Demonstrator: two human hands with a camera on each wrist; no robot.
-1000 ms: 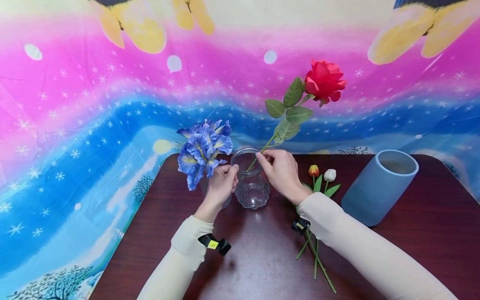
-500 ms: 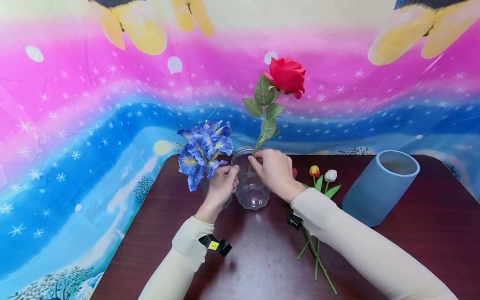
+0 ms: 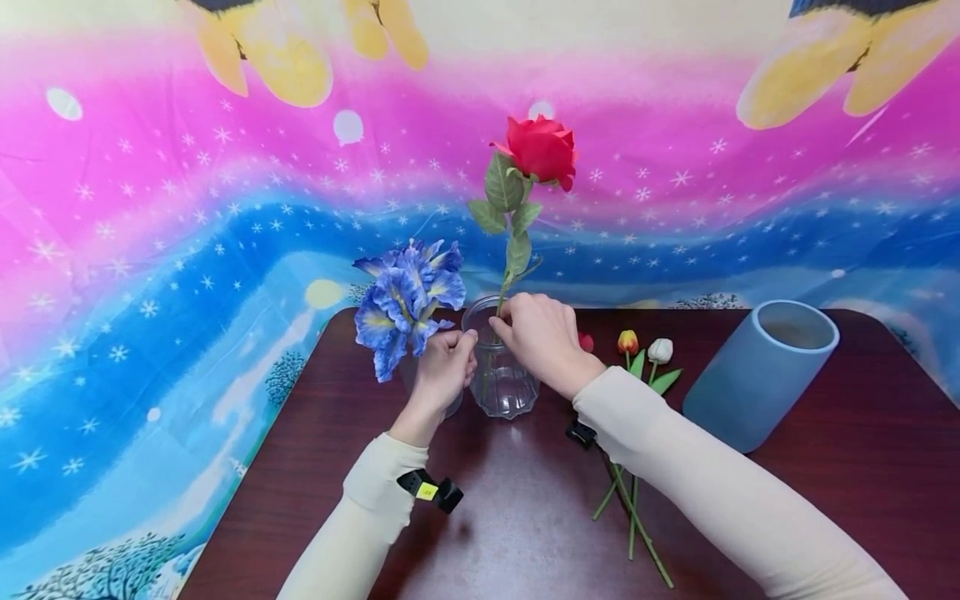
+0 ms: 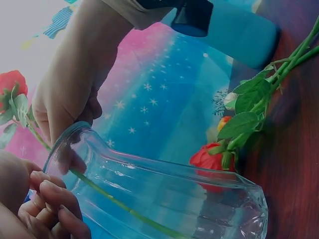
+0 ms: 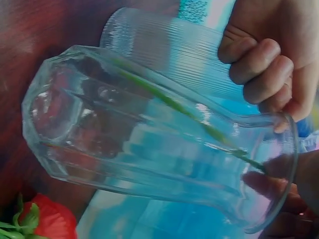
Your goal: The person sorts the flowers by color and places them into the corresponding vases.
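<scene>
Backdrop: pink, blue and cream printed cloth (image 3: 225, 250) behind everything. Dark red-brown wooden tabletop (image 3: 510, 517) carries the lot.

Frosted blue cylindrical vase (image 3: 757, 392) stands on the person's right, well apart from the work. Red artificial rose with green leaves (image 3: 538, 154) is near upright, bloom high above the clear faceted glass vase with flared rim (image 3: 506, 392) at tabletop centre. Lower part of its green stem (image 5: 172, 103) is inside that vase, slanting across; tip looks short of the base.

Clear ribbed glass vessel (image 5: 164, 52) sits just beside, partly behind the left hand. Blue-and-yellow ruffled bloom (image 3: 408, 300) shows above it; the stem is hidden, so can't tell if it's in there.

Right hand (image 3: 547, 337): fingers closed to a pinch on the rose stem, fingertips inside the mouth. Left hand (image 3: 442, 367): fingers curled, thumb pinching the rim, apparently steadying the vase.

Smaller stuff lying near the right forearm: red bloom (image 4: 204, 159), orange-yellow tulip (image 3: 627, 342), white tulip (image 3: 660, 350).

My read: stem insertion in hand, partway. Next move calls for feeding the stem down, then letting go, with the rim kept steady.
</scene>
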